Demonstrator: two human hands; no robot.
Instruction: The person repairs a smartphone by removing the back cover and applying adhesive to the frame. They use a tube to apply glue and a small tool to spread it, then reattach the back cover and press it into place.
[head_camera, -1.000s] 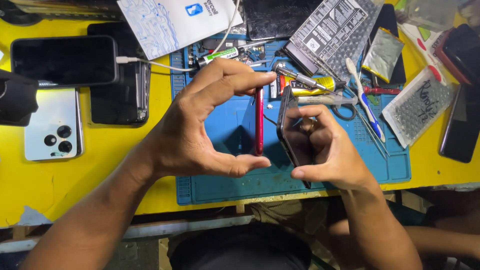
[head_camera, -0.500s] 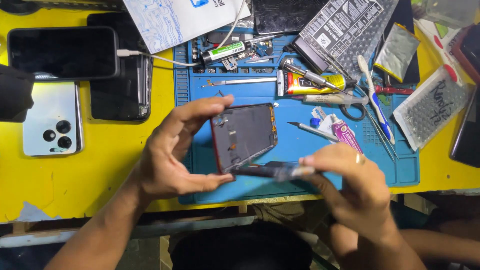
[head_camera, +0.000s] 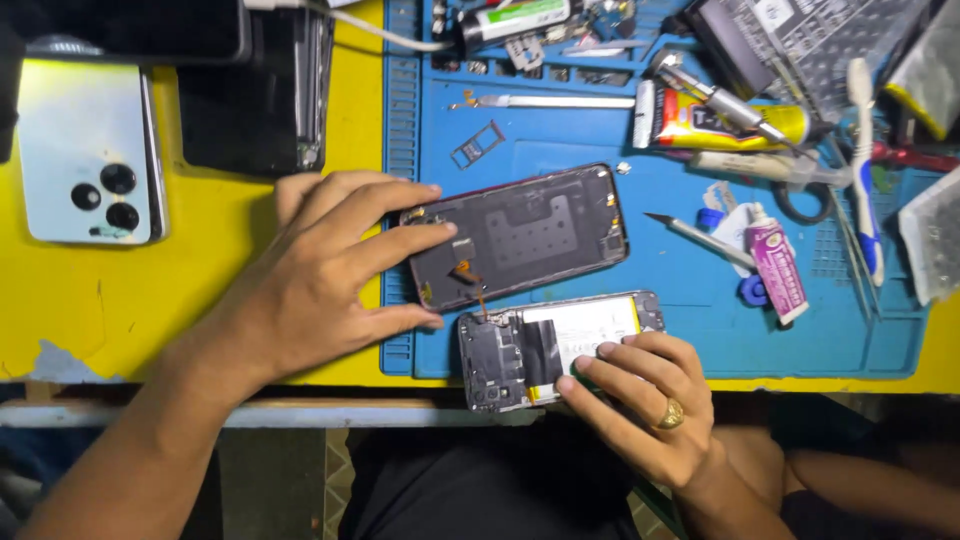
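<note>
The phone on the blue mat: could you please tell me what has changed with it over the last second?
It has been opened and laid down: the left hand now presses the dark screen half flat on the blue mat, and the right hand rests on the body half with the battery. A thin ribbon still joins them. Tools and the white phone stayed.

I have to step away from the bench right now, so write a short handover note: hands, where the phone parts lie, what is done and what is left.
Left hand: fingertips resting on the left end of the dark back panel, which lies inner side up on the blue mat.
Right hand: fingertips on the phone body, which lies at the mat's near edge with battery and board showing.
Done: the phone is opened into two parts, lying side by side; a thin orange flex seems to run between them.
Left: the inner work and closing up. Glue tube, tweezers and other tools lie to the right.
</note>
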